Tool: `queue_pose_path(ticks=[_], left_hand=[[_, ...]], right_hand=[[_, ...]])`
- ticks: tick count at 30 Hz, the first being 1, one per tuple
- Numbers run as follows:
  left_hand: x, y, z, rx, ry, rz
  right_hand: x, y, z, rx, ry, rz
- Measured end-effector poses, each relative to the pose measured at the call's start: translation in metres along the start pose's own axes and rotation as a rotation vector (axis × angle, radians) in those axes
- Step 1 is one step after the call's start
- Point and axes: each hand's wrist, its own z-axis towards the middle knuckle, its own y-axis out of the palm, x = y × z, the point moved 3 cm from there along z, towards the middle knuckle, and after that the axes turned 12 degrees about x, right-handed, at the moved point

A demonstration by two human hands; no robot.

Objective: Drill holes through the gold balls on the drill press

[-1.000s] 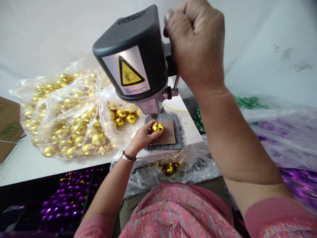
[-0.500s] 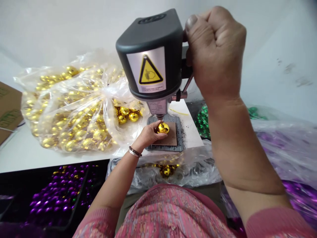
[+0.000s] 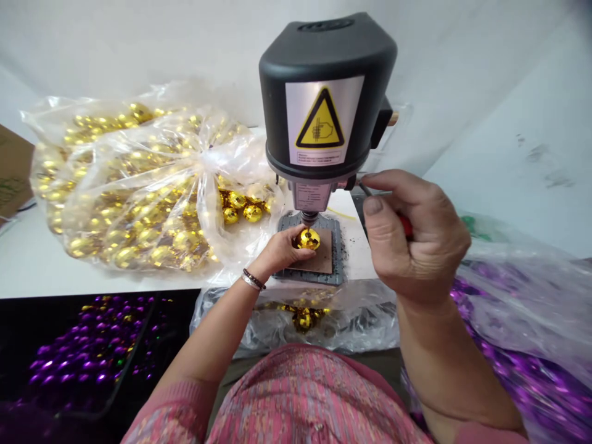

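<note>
A small drill press [image 3: 326, 105] with a dark grey head and a yellow warning label stands in front of me. Under its chuck [image 3: 309, 217] is a shiny gold mirrored ball [image 3: 308, 239], pinched between the thumb and fingers of my left hand [image 3: 283, 248]. The ball rests on a brown square board [image 3: 319, 262] laid over the grey drill base [image 3: 337, 271]. To the right of the head, my right hand [image 3: 416, 234] is closed round the press's feed lever, whose red knob [image 3: 406, 226] shows partly between the fingers. The drill tip seems to meet the ball's top.
Left of the press, a large clear plastic bag [image 3: 134, 191] of gold balls lies on the white table [image 3: 18, 265]. Purple beads [image 3: 87, 345] sit in a dark tray at lower left. Another bag [image 3: 522, 327] with purple pieces is at right. Gold balls [image 3: 304, 319] lie in plastic near my lap.
My right hand has swung down from beside the drill head, pulling the feed lever lower. My left hand keeps the ball under the chuck. The view has shifted slightly.
</note>
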Motion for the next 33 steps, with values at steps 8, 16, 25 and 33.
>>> queue_pose_path(ticks=[8, 16, 25, 33], left_hand=[[0.012, -0.003, -0.003, 0.037, 0.003, 0.050], [0.009, -0.002, -0.004, 0.061, -0.029, 0.033], [0.009, -0.002, -0.004, 0.048, 0.031, 0.069], [0.008, -0.002, -0.004, 0.023, 0.016, 0.042]], right_hand=[[0.000, 0.004, -0.012, 0.115, -0.030, -0.040], [0.005, 0.009, -0.025, 0.228, -0.102, -0.040], [0.011, 0.013, -0.032, 0.287, -0.111, 0.001], [0.016, 0.015, -0.038, 0.335, -0.112, 0.058]])
